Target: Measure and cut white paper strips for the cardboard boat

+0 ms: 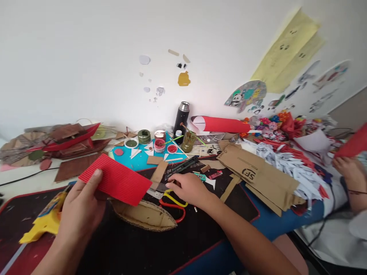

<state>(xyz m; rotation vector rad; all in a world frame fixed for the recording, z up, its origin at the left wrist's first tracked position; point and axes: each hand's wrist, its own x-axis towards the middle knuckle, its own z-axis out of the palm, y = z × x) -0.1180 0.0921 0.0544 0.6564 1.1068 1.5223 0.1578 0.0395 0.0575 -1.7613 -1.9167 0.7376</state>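
Left hand (83, 208) pinching red sheet (119, 181) by its near edge, thumb on top, fingers under, likely so the rest sticks out free and flat, at 11 o'clock from the hull (146, 217) on the mat (114, 246); right hand (189, 189) at 2 o'clock, fingers curled over by the scissors (171, 205), can't tell if they pinch anything. Glue gun (47, 221) at 9 o'clock beside left wrist, black tool (182, 168) at 1, open paint pots (159, 145) farther at 12, probably to keep tools close and paint clear
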